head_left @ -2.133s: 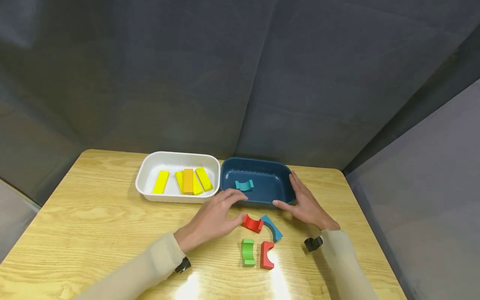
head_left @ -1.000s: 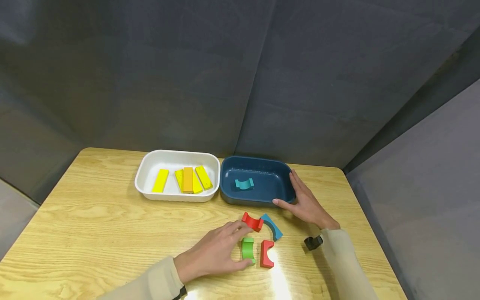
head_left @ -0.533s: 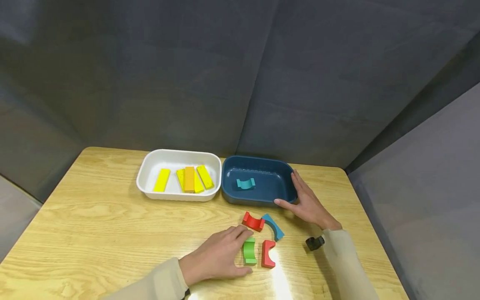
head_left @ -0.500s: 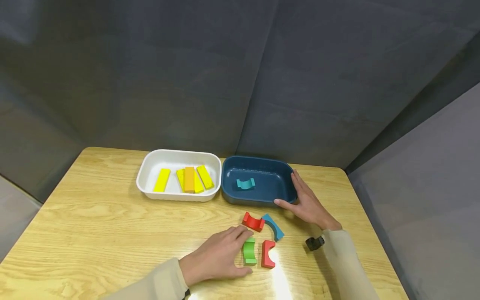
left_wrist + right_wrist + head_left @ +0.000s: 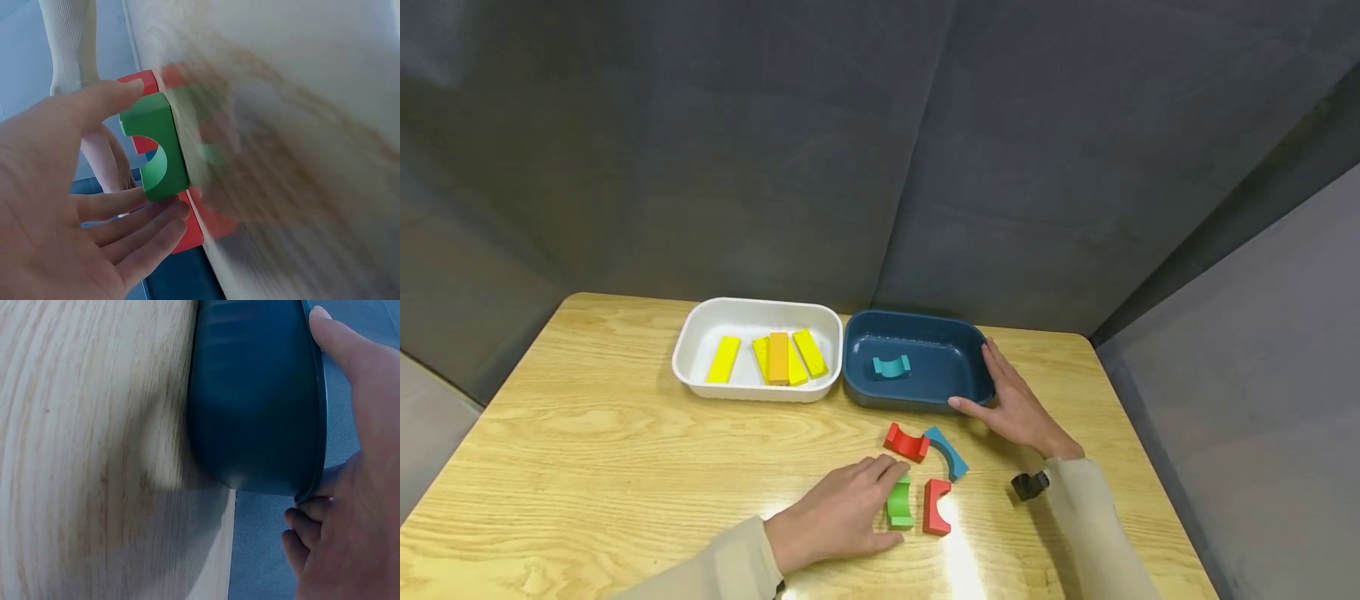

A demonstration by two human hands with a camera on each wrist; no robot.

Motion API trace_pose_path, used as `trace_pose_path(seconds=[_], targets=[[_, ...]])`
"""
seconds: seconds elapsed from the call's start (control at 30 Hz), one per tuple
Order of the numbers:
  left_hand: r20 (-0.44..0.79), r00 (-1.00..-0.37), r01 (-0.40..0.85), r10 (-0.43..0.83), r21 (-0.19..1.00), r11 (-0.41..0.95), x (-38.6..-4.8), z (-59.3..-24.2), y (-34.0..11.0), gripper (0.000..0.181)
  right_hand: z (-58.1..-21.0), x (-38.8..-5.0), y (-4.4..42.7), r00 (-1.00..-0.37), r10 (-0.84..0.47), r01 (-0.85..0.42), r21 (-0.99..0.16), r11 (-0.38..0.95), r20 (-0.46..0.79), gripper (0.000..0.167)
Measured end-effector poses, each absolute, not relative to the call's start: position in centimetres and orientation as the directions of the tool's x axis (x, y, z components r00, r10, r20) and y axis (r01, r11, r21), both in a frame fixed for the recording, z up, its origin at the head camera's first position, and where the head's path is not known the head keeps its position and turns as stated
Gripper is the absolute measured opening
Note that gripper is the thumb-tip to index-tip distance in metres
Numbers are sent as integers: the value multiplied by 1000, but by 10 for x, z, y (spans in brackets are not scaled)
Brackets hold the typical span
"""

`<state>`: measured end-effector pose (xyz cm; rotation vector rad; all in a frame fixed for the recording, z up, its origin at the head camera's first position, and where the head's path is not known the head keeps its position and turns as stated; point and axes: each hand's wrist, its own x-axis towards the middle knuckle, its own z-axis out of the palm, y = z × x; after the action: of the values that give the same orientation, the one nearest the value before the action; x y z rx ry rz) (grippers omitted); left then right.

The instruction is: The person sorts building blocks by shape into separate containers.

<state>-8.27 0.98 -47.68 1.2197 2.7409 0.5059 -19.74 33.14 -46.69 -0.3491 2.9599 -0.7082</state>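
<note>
My left hand [image 5: 842, 511] reaches over the green arch block [image 5: 899, 506], its fingers by the block's far end and its thumb by the near end. In the left wrist view, the fingertips lie close against the green block [image 5: 169, 147], and the thumb is above its other end; firm contact cannot be told. A red arch block [image 5: 936, 507] lies right of the green one, another red arch block [image 5: 907, 444] beyond it, beside a blue arch block [image 5: 949, 456]. My right hand [image 5: 1018, 408] holds the dark blue tray [image 5: 917, 402] at its right near corner, thumb on the rim.
Inside the dark blue tray lies a teal arch block [image 5: 891, 368]. The white tray [image 5: 756, 395] to its left holds several yellow blocks and an orange block [image 5: 778, 358]. Dark cloth [image 5: 737, 167] hangs behind the wooden table [image 5: 587, 433].
My left hand has moved from beside the far red block toward me, to the green block, and its fingers have come nearer that block. My right hand has stayed on the dark blue tray.
</note>
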Motion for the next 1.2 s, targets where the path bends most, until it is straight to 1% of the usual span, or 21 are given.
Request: trace_pose_path(seconds=[0.57, 0.83, 1.2], targets=[[65, -647, 736, 759, 310, 601, -85, -477, 16, 71, -467, -194, 333, -970, -240, -203, -461, 864, -22, 119], [89, -650, 741, 755, 296, 603, -85, -477, 16, 66, -465, -195, 331, -970, -241, -203, -461, 864, -23, 119], [85, -659, 726, 747, 329, 604, -86, -476, 14, 61, -466, -196, 332, -970, -244, -206, -463, 862, -23, 118]])
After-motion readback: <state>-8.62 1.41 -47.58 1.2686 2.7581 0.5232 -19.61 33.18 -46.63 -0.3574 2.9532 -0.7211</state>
